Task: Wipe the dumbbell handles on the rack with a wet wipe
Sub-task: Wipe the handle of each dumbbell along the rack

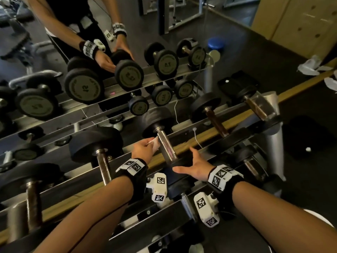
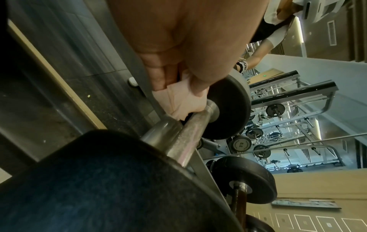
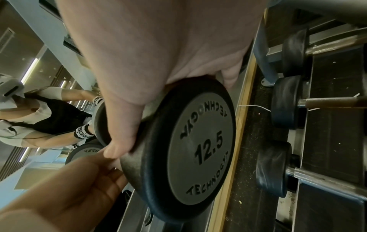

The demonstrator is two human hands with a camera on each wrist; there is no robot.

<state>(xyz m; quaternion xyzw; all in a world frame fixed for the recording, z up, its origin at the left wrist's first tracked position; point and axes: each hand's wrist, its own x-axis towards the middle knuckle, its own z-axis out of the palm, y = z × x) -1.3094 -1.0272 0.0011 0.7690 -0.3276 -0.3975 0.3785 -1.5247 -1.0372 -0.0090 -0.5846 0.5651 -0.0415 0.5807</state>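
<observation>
Wiping dumbbell handle (image 1: 166, 147), wet wipe (image 1: 155, 144) pinched

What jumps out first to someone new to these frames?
Centre of the head view: the left hand pinches a wet wipe against the far end of a shiny dumbbell handle on the rack. The right hand cups that dumbbell's near weight head, marked 12.5. Behind the rack, a mirror repeats the dumbbells and both arms.
</observation>
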